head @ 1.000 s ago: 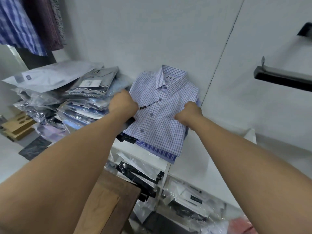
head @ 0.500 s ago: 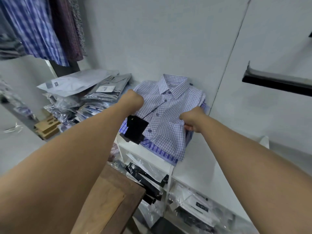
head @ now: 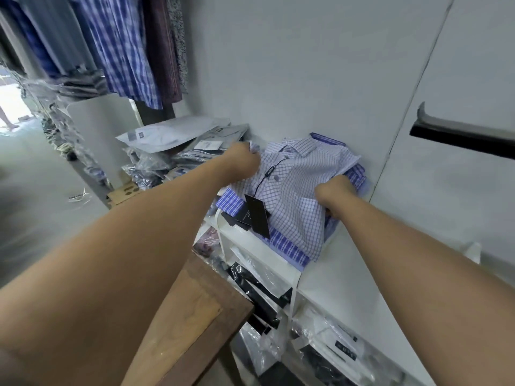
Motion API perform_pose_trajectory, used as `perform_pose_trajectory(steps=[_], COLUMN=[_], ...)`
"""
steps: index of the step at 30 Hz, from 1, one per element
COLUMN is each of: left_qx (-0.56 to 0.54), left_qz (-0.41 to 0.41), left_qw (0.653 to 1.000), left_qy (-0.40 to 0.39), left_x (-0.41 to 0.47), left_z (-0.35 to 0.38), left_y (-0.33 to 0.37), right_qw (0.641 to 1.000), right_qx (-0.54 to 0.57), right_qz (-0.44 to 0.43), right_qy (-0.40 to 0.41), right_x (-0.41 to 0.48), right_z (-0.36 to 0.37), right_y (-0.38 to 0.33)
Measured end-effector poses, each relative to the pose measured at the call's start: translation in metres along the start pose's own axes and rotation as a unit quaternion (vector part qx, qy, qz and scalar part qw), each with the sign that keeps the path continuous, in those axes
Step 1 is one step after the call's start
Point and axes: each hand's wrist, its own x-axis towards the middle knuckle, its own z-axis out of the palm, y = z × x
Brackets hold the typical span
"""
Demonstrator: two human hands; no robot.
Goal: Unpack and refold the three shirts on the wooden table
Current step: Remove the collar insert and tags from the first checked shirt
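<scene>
A folded white shirt with a fine blue check lies on top of a blue striped folded shirt on a white shelf unit against the wall. A black hang tag on a cord dangles from its front. My left hand grips the checked shirt's left shoulder edge. My right hand grips its right side, fingers curled under the fabric. A corner of the wooden table shows below my left arm.
Bagged shirts are piled left of the stack. Hanging shirts fill the upper left. Lower shelf compartments hold packaged garments. A black rail juts from the wall at right.
My left hand has moved up to the shirt's shoulder. The checked shirt is skewed on the stack, and the black tags now hang over the shelf edge. The camera has swung right.
</scene>
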Motion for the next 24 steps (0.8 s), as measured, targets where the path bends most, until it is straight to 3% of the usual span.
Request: perform_pose_trajectory(steps=[5,8,11,16,21,24], left_qx=[-0.12,-0.186,-0.193,-0.189,-0.257,-0.292], left_qz=[0.002,-0.036,-0.05,-0.07,-0.119,-0.133], left_qw=[0.993,0.982,0.979,0.979,0.958,0.947], left_qy=[0.012,-0.02,-0.031,-0.029,-0.031,-0.026], left_x=[-0.015,-0.031,-0.042,-0.061,-0.113,-0.144], left_z=[-0.014,-0.025,-0.035,-0.049,-0.073,-0.096], left_y=[0.002,0.006,0.0,-0.037,-0.069,-0.08], right_qw=[1.0,0.999,0.991,0.988,0.982,0.956], right_qx=[-0.03,0.016,0.083,0.067,-0.063,-0.231], right_qz=[0.005,0.005,0.006,-0.027,-0.055,-0.142], right_qy=[-0.001,-0.035,-0.101,-0.135,-0.17,-0.109], right_x=[-0.009,-0.017,-0.016,-0.03,-0.077,-0.106], right_z=[0.007,0.007,0.013,0.041,0.081,0.098], right_y=[-0.009,-0.014,-0.017,-0.025,-0.039,-0.048])
